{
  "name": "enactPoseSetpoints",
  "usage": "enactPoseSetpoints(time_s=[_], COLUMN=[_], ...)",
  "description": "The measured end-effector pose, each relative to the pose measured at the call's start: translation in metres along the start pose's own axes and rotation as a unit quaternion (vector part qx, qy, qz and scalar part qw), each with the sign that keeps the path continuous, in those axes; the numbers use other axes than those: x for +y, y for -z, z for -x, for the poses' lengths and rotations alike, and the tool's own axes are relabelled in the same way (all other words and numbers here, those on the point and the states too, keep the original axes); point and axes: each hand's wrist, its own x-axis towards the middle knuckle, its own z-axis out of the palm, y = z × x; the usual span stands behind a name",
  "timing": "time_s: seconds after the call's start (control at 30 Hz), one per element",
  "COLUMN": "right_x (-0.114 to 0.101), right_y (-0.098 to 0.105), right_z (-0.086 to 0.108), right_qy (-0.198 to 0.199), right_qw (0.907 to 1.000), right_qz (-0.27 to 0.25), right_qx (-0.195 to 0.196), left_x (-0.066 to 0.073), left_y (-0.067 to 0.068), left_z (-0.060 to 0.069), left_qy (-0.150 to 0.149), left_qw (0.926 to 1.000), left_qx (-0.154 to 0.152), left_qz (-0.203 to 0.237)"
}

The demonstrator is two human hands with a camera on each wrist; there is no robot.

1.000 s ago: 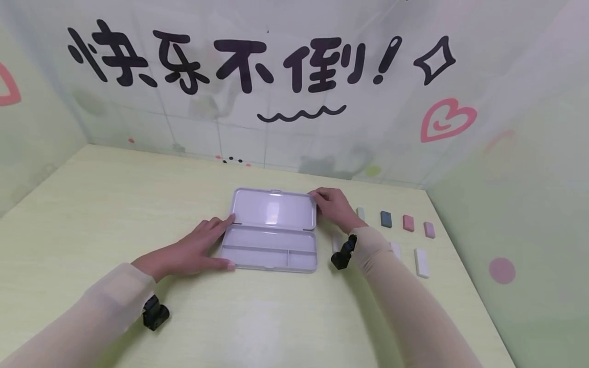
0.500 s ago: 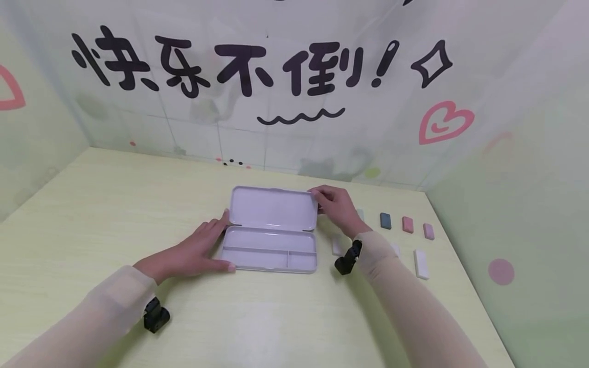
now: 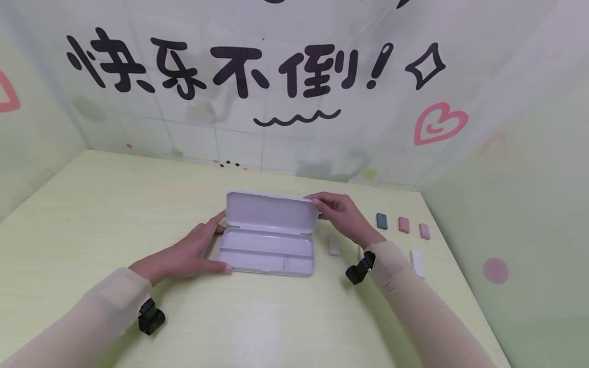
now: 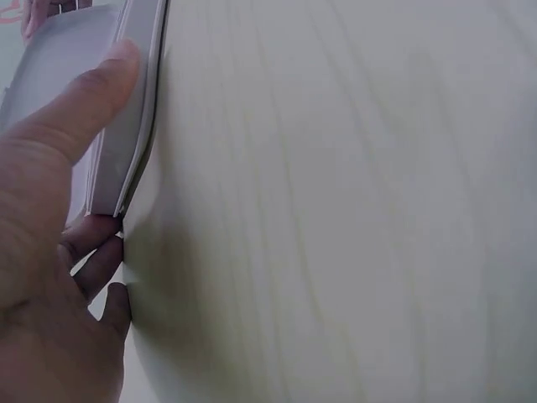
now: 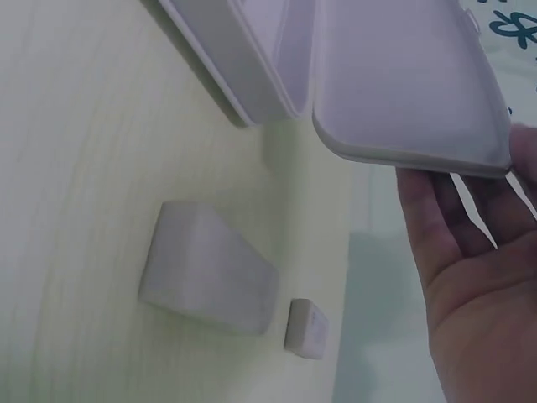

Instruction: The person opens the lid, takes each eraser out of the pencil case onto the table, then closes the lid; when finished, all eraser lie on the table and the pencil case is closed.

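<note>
A pale lilac pencil case lies on the table, its lid tilted up on the hinge at the back. Long and short compartments in its base hold nothing. My left hand holds the base's left end, thumb at the front corner and fingers at the back. In the left wrist view, the thumb lies along the case's front wall. With thumb and fingers my right hand pinches the lid's right edge. The right wrist view shows those fingers behind the lid's corner.
Right of the case stands a white block. Farther right are a blue-grey block, a pink one, a lilac one and a long white one. A printed backdrop rises behind the table.
The lid has swung up and forward from leaning far back, moved by my right hand. My left fingertips have slipped down off the hinge corner; the base has hardly moved.
</note>
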Motion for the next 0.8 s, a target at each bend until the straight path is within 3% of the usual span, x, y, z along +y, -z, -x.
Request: enactPoseSetpoints(time_s=[0.17,0.4,0.63,0.8], right_x=[-0.006,-0.017,-0.024,-0.023], right_y=[0.004,0.002,-0.006,-0.013], right_z=[0.014,0.031,0.041,0.046], right_qy=[-0.017,-0.034,-0.021,-0.031], right_qw=[0.9974,0.9844,0.9682,0.9578], right_qz=[0.016,0.056,0.132,0.172], right_qx=[-0.068,-0.163,-0.211,-0.228], left_x=[-0.002,-0.006,-0.004,-0.001], left_y=[-0.002,-0.002,0.004,0.005], left_z=[0.0,0.001,0.0,0.0], left_qy=[-0.008,-0.01,-0.029,-0.018], left_qw=[0.9998,0.9999,0.9994,0.9992], left_qx=[0.012,0.01,-0.007,-0.025], left_qz=[0.01,0.007,-0.016,-0.023])
